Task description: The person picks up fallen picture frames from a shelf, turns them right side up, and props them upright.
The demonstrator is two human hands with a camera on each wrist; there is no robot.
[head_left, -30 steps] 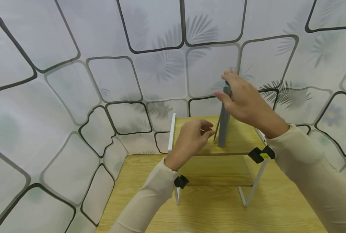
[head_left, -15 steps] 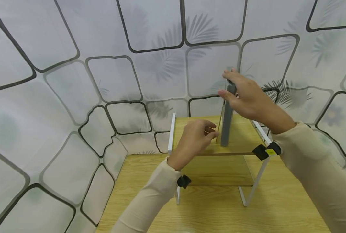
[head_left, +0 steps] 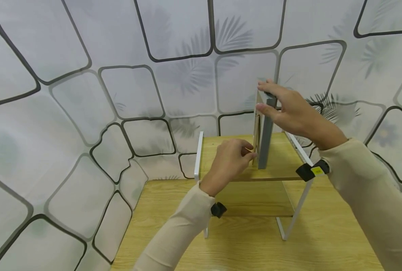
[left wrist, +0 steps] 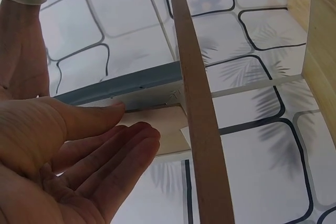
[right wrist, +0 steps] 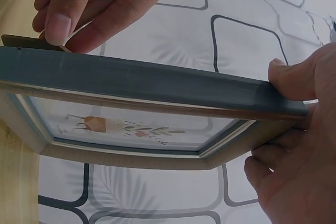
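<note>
A picture frame with a grey-blue edge stands upright, edge-on to me, on the top board of a small wooden rack. My right hand grips its upper end, thumb on the near edge and fingers over the top. From the frame's back a thin stand leg angles out. My left hand pinches this leg low down between thumb and fingertips. Behind the glass, the right wrist view shows a print of a potted plant. The left wrist view shows the frame's pale back beyond the fingers.
White metal side rails and legs carry the rack, and a lower board lies under the top one. The rack stands on a wood-grain table. Patterned cloth walls rise close behind and at the left.
The frame has shifted slightly right and turned, so more of its back and stand leg shows. Both hands have moved a little right with it.
</note>
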